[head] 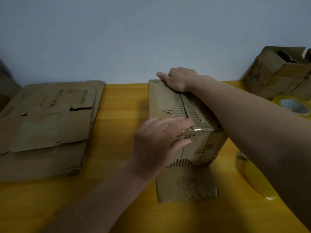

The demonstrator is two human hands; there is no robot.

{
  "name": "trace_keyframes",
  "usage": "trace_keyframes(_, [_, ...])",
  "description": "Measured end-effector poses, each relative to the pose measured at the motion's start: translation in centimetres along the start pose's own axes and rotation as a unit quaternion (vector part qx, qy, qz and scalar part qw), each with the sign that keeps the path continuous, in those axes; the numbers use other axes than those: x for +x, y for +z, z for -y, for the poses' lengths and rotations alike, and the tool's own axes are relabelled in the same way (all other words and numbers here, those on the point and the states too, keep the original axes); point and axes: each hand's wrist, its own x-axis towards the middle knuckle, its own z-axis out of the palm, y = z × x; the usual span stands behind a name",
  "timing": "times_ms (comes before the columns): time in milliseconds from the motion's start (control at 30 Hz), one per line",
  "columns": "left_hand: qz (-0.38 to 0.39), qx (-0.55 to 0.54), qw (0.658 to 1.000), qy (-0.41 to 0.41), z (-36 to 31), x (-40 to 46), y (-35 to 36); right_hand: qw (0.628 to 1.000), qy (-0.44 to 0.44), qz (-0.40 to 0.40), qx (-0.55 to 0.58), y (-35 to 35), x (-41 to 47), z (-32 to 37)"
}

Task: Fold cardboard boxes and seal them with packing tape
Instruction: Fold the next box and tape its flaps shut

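My left hand (pixel 157 145) lies flat, fingers straight, pressing the near top edge of the cardboard box (pixel 185 125) over a strip of clear tape (pixel 193 130). My right hand (pixel 178 79) curls over the box's far edge, gripping it. The box stands mid-table (pixel 117 101), toward the back edge. Flattened boxes (pixel 47 125) lie at the table's left edge; tape rolls (pixel 293 105) sit at the right edge.

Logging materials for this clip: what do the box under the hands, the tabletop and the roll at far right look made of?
Box: corrugated cardboard, matte brown; torn liner bares the fluting.
Tabletop: apparently wood or laminate, smooth yellow-orange with faint grain streaks.
Roll: likely clear plastic packing tape, glossy and yellowish; its core is hard to make out.
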Motion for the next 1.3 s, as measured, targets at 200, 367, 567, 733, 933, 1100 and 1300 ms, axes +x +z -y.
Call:
trace_keyframes(200, [0.052,0.054,0.997,-0.037,-0.5,-0.4,0.1,0.999,-0.027,0.016,-0.038,0.6,-1.6,0.2])
trace_keyframes(367, [0.028,0.082,0.990,-0.115,-1.9,-0.1,0.1,0.994,-0.082,0.048,-0.056,1.2,-7.3,-0.4])
trace_keyframes(567, [0.076,0.056,0.976,-0.195,-2.7,0.3,-0.6,0.986,-0.162,0.020,-0.038,1.2,-16.1,-1.8])
trace_keyframes(733, [0.094,0.056,0.984,-0.141,-2.2,0.4,-1.2,0.975,-0.202,-0.085,-0.026,2.1,-18.2,-3.2])
trace_keyframes(933, [0.174,0.109,0.974,-0.096,-2.6,0.3,-2.1,0.978,-0.108,-0.144,-0.105,3.1,-19.6,-2.1])
trace_keyframes(1100, [0.057,0.106,0.992,-0.045,-5.8,-1.4,-2.9,0.977,-0.019,-0.193,0.090,3.8,-24.3,-6.0])
trace_keyframes(1300, [0.185,-0.089,0.968,-0.142,-10.2,-5.5,1.9,0.973,0.109,-0.167,0.113,7.5,-29.7,-11.7])
